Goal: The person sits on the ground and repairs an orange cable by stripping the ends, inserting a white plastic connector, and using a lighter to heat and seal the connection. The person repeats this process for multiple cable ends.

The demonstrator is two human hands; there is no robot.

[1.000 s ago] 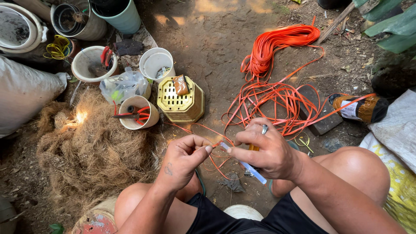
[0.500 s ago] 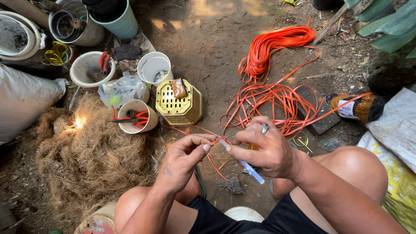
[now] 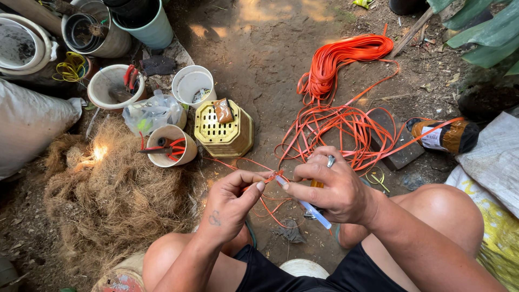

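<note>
My left hand (image 3: 233, 197) and my right hand (image 3: 328, 185) meet low in the middle, above bare dirt between my knees. Both pinch a thin orange plastic strap (image 3: 273, 176) that runs between their fingertips. My right hand also holds a pale blue lighter-like stick (image 3: 314, 213) that pokes out below its palm, and wears a ring. The strap trails back to a loose tangle of orange strap (image 3: 346, 127) on the ground, which leads to a coiled bundle (image 3: 338, 59) farther away.
A yellow vented plastic pot (image 3: 223, 136) stands ahead of my hands. White cups (image 3: 192, 84) hold tools, one with red-handled pliers (image 3: 165, 146). A mound of brown coconut fibre (image 3: 105, 194) lies left; a brown bottle (image 3: 446, 135) and a flat stone (image 3: 397, 143) lie right.
My hands have stayed in place, with the fingers shifting slightly on the orange strap. The view has tilted a little.
</note>
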